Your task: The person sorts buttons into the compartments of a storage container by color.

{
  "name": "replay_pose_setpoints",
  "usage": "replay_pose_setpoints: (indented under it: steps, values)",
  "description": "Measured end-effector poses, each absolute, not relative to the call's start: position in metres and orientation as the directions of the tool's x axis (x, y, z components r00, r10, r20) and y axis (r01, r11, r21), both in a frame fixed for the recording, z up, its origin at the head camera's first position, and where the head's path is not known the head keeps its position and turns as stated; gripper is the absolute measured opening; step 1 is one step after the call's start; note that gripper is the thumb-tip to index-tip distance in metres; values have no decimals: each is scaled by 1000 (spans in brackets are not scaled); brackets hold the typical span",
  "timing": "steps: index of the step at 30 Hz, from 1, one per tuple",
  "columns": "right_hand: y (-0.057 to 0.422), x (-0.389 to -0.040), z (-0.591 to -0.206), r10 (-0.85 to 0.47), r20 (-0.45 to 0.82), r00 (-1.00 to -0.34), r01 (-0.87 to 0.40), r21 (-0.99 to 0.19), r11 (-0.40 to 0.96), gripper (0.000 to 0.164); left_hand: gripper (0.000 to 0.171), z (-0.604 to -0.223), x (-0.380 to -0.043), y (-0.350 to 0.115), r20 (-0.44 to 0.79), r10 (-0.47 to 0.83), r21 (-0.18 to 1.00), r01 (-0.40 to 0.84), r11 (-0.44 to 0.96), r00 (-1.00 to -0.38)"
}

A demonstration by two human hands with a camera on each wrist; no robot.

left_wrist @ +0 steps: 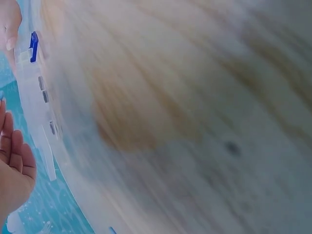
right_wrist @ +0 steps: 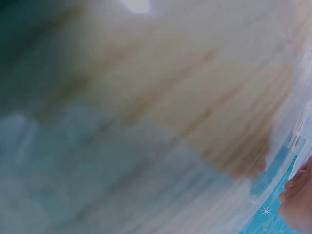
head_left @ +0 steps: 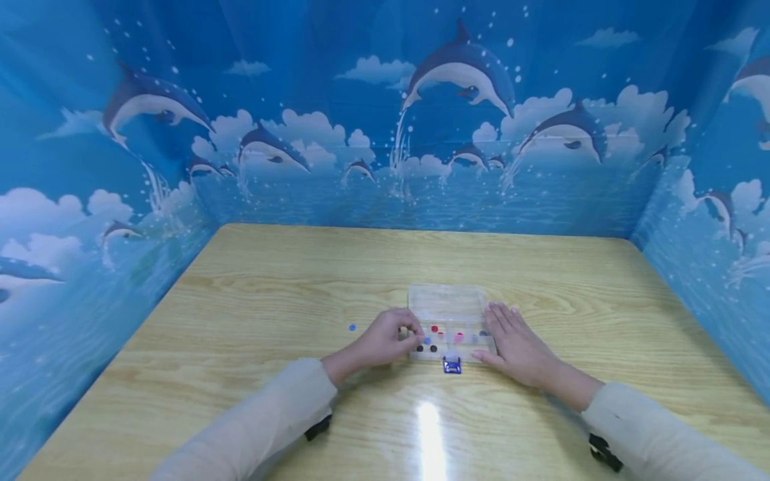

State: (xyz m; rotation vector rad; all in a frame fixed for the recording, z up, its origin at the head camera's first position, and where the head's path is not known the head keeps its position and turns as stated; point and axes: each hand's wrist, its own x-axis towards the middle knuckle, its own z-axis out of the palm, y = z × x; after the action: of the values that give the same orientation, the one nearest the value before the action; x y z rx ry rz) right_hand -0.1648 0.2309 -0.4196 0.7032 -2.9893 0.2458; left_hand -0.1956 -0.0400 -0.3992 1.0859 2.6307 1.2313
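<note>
A clear plastic compartment box (head_left: 415,356) lies on the table with its transparent lid (head_left: 446,302) laid back. My left hand (head_left: 386,337) is over the box's left side, thumb and forefinger pinching a small blue disc (head_left: 427,341); the disc also peeks out at the fingertips in the left wrist view. Black discs (head_left: 434,349), a red disc (head_left: 435,329) and pink discs (head_left: 460,337) sit in the compartments. Along the box's right edge, my right hand (head_left: 522,349) rests with straight fingers, thumb near the front wall. A blue latch (head_left: 452,365) sticks out in front.
Another small blue disc (head_left: 352,327) lies on the wooden table (head_left: 289,280) left of the box. A dolphin-printed curtain (head_left: 337,100) encloses the table's back and sides. Both wrist views show mostly blurred tabletop.
</note>
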Motion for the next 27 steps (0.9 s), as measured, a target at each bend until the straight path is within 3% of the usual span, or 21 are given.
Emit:
replay_pose_setpoints:
  steps: [27]
  values:
    - [232, -166, -422, -436, 99, -894, -447, -157, 881, 82, 7, -397, -194, -8, 195, 588, 675, 542, 501, -785]
